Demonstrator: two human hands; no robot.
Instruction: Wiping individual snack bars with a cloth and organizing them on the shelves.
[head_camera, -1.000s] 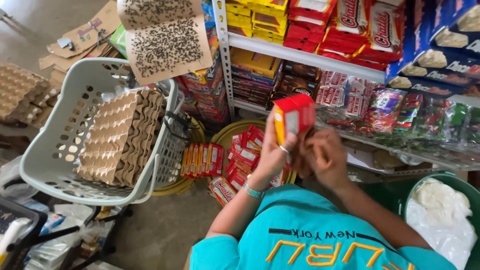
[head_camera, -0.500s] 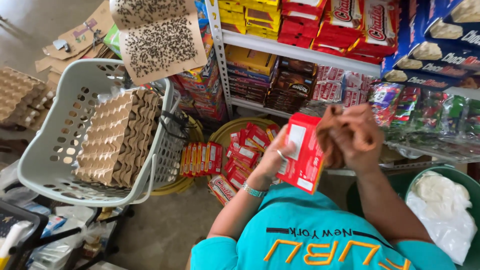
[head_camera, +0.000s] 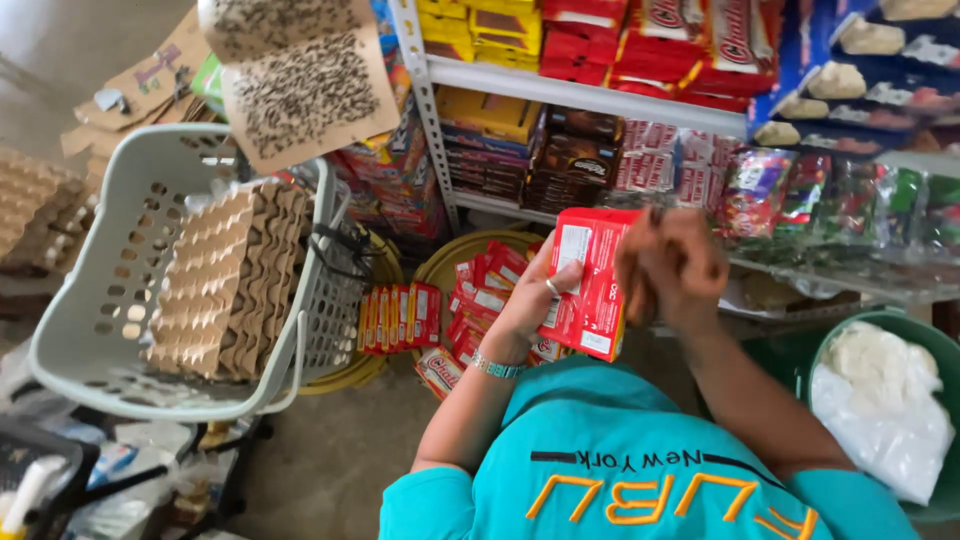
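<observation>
My left hand (head_camera: 528, 300), with a ring and a beaded bracelet, grips a flat red carton (head_camera: 592, 285) from its left side and holds it tilted in front of my chest. Against the carton's upper right edge my right hand (head_camera: 668, 268) is curled, fingers closed on that corner. Below the carton lies a yellow round basin (head_camera: 436, 272) holding several red packets (head_camera: 480, 290) of the same kind. My teal shirt fills the bottom of the view.
A grey plastic basket (head_camera: 90, 330) with stacked cardboard egg trays (head_camera: 220, 280) stands at left. A row of red packs (head_camera: 400, 315) lies beside the basin. White metal shelves (head_camera: 600, 95) hold boxed and bagged goods. A green bucket (head_camera: 830, 345) with a white bag is at right.
The carton has come down from raised height and turned from end-on to broad face. My right hand has shifted from the carton's top to its upper right edge.
</observation>
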